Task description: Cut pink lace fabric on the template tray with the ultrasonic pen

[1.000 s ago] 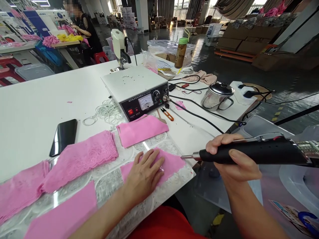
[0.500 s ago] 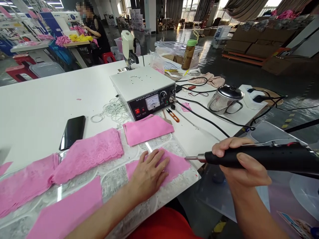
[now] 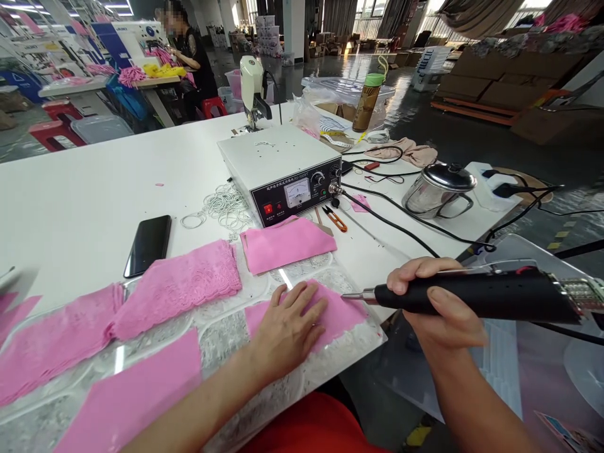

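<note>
White tabletop (image 3: 89,201) runs out before me towards a workshop floor, with a pale control box (image 3: 278,154) near its middle. Far behind the box and to its left, a person in black (image 3: 193,63) sits by heaps of yellow and pink cloth. Left of the box lies a black phone (image 3: 148,245); nearer me, a pile of pink lace pieces (image 3: 182,286).

Just in front of the box is a stack of pink pieces (image 3: 289,245). Closer to me than that, my left hand (image 3: 289,324) rests palm down, fingers lightly spread and clutching nothing, on a pink cut piece (image 3: 342,311), which lies on the near side of the box.

Behind the box is a clear lidded tub (image 3: 346,83), contents unclear to me; before it stands a green-capped bottle (image 3: 365,107), brown inside. Right of the box sits a lidded mug (image 3: 438,189), its filling hidden. Nearer me than the mug, right of the box, my right hand (image 3: 441,302) is wrapped round a black handheld tool (image 3: 504,294), its metal tip over the cut piece; whether they touch I can't tell. Farthest right of the box, below tabletop height, is a clear bin (image 3: 513,247).
</note>
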`<state>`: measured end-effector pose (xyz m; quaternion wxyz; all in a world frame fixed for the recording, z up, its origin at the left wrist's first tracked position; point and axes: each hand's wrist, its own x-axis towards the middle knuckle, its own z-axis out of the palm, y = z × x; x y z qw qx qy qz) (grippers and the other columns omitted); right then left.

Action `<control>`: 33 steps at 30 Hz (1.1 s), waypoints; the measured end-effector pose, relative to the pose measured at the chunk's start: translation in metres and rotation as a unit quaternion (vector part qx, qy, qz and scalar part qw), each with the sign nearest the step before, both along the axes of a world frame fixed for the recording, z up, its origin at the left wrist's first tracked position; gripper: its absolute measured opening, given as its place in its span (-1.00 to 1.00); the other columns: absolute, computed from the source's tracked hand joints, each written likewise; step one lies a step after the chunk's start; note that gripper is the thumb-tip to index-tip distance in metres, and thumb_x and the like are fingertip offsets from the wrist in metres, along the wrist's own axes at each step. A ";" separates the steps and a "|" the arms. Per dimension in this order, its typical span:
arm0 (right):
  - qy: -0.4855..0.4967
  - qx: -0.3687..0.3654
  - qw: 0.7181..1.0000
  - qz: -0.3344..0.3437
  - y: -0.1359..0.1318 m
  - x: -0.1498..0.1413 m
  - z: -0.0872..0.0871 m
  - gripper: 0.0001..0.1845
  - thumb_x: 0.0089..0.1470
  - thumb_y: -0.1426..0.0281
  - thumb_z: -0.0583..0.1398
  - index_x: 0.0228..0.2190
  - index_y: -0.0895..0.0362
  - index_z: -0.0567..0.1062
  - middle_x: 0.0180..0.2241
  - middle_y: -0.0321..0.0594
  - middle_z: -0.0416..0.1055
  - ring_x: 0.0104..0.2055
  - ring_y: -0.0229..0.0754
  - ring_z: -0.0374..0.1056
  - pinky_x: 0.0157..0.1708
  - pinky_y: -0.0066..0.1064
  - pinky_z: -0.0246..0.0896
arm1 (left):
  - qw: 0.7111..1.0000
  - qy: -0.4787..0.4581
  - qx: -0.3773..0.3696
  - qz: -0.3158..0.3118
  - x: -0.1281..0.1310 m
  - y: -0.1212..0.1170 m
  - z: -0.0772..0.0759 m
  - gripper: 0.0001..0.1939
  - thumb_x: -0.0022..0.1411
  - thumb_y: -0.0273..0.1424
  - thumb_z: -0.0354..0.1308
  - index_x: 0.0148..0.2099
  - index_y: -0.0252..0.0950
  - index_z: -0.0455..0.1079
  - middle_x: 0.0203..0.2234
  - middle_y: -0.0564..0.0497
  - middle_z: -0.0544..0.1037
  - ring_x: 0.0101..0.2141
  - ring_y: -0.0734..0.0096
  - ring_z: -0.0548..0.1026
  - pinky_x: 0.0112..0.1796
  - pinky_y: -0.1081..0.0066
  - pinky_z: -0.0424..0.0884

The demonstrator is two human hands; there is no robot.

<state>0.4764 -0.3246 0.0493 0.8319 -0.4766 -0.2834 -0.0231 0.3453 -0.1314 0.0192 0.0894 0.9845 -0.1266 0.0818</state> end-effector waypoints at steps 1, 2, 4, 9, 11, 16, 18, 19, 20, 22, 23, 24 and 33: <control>-0.002 -0.001 1.000 0.001 0.000 0.000 0.000 -0.85 -0.07 0.36 0.26 -0.38 0.13 0.53 -0.47 -0.22 0.42 -0.53 -0.22 0.33 -0.52 -0.33 0.31 | 1.000 0.001 -0.001 0.000 0.000 0.000 0.000 -0.65 0.40 -0.32 -0.01 0.17 -0.27 0.30 0.18 -0.19 0.35 0.17 0.02 0.29 0.07 -0.06 0.24; -0.002 -0.003 1.000 0.003 0.000 0.001 0.000 -0.86 -0.07 0.36 0.26 -0.38 0.13 0.52 -0.48 -0.23 0.43 -0.53 -0.22 0.33 -0.52 -0.34 0.31 | 1.000 0.001 -0.003 0.000 0.000 0.000 -0.001 -0.65 0.40 -0.31 -0.01 0.17 -0.26 0.30 0.18 -0.19 0.35 0.17 0.02 0.29 0.07 -0.06 0.23; -0.003 -0.006 1.000 0.006 0.000 0.002 0.000 -0.87 -0.08 0.36 0.26 -0.40 0.12 0.52 -0.49 -0.23 0.43 -0.54 -0.23 0.33 -0.53 -0.34 0.31 | 1.000 -0.002 -0.005 0.000 0.000 0.001 -0.002 -0.65 0.39 -0.31 0.01 0.17 -0.26 0.30 0.18 -0.19 0.36 0.17 0.02 0.29 0.07 -0.06 0.23; 0.004 -0.007 1.000 0.006 0.003 0.002 0.003 -0.86 -0.11 0.35 0.27 -0.41 0.11 0.53 -0.51 -0.25 0.42 -0.56 -0.23 0.31 -0.55 -0.34 0.30 | 1.000 -0.006 -0.007 0.006 -0.001 0.000 -0.003 -0.65 0.38 -0.29 0.03 0.16 -0.26 0.31 0.17 -0.19 0.36 0.17 0.02 0.29 0.07 -0.05 0.23; 0.003 0.002 1.000 -0.004 0.007 0.001 0.005 -0.86 -0.12 0.35 0.26 -0.41 0.11 0.53 -0.51 -0.25 0.42 -0.56 -0.23 0.31 -0.55 -0.34 0.30 | 1.000 -0.003 -0.008 0.008 0.000 -0.001 -0.003 -0.65 0.39 -0.30 0.01 0.16 -0.26 0.31 0.17 -0.19 0.36 0.16 0.04 0.29 0.08 -0.05 0.23; 0.004 0.013 1.000 -0.009 0.019 0.000 0.005 -0.86 -0.11 0.36 0.25 -0.41 0.11 0.53 -0.48 -0.24 0.42 -0.55 -0.22 0.32 -0.54 -0.31 0.30 | 1.000 0.003 -0.015 0.009 0.000 -0.003 -0.002 -0.66 0.39 -0.32 0.01 0.16 -0.27 0.31 0.16 -0.19 0.37 0.16 0.03 0.30 0.07 -0.08 0.23; -0.002 0.011 1.000 -0.001 0.023 0.000 0.004 -0.86 -0.10 0.36 0.25 -0.40 0.10 0.52 -0.47 -0.23 0.42 -0.54 -0.22 0.31 -0.54 -0.31 0.29 | 1.000 0.004 -0.016 0.010 0.000 -0.003 -0.002 -0.66 0.38 -0.32 0.02 0.16 -0.26 0.31 0.16 -0.19 0.37 0.16 0.04 0.30 0.07 -0.08 0.23; -0.006 0.009 1.000 0.003 0.025 0.001 0.003 -0.87 -0.09 0.36 0.24 -0.39 0.10 0.52 -0.47 -0.23 0.42 -0.54 -0.22 0.31 -0.54 -0.31 0.28 | 1.000 0.006 -0.016 0.011 0.000 -0.003 -0.002 -0.66 0.38 -0.32 0.02 0.16 -0.26 0.30 0.17 -0.18 0.36 0.16 0.04 0.30 0.08 -0.07 0.23; -0.009 0.008 1.000 0.006 0.026 0.001 0.002 -0.87 -0.08 0.36 0.24 -0.39 0.09 0.52 -0.47 -0.23 0.42 -0.54 -0.22 0.30 -0.53 -0.31 0.28 | 1.000 0.008 -0.015 0.012 -0.001 -0.003 -0.002 -0.66 0.37 -0.32 0.03 0.16 -0.26 0.30 0.17 -0.18 0.36 0.16 0.04 0.30 0.08 -0.07 0.22; -0.013 0.003 1.000 0.014 0.028 0.001 0.001 -0.87 -0.07 0.35 0.24 -0.38 0.09 0.51 -0.48 -0.23 0.42 -0.53 -0.22 0.30 -0.53 -0.31 0.28 | 1.000 0.011 -0.013 0.014 -0.001 -0.003 -0.002 -0.65 0.37 -0.32 0.04 0.16 -0.25 0.29 0.18 -0.17 0.35 0.17 0.05 0.29 0.09 -0.07 0.21; -0.013 0.000 1.000 0.018 0.028 0.002 0.000 -0.87 -0.06 0.35 0.24 -0.37 0.09 0.51 -0.48 -0.23 0.42 -0.53 -0.21 0.30 -0.52 -0.31 0.28 | 1.000 0.013 -0.012 0.014 -0.001 -0.003 -0.002 -0.65 0.37 -0.32 0.04 0.16 -0.25 0.29 0.18 -0.17 0.35 0.17 0.05 0.28 0.10 -0.07 0.20; -0.014 -0.003 1.000 0.021 0.028 0.002 0.000 -0.87 -0.05 0.36 0.23 -0.37 0.09 0.50 -0.48 -0.23 0.42 -0.52 -0.21 0.31 -0.51 -0.30 0.28 | 1.000 0.014 -0.011 0.013 -0.001 -0.003 -0.002 -0.65 0.38 -0.32 0.04 0.17 -0.25 0.28 0.18 -0.17 0.34 0.18 0.04 0.28 0.10 -0.08 0.20; -0.031 -0.014 0.999 0.030 0.029 0.003 0.001 -0.90 -0.05 0.40 0.23 -0.39 0.12 0.50 -0.49 -0.23 0.44 -0.51 -0.21 0.35 -0.49 -0.31 0.32 | 1.000 0.008 -0.015 0.010 -0.002 -0.003 -0.004 -0.65 0.38 -0.32 0.02 0.17 -0.26 0.28 0.18 -0.19 0.35 0.16 0.04 0.30 0.09 -0.09 0.22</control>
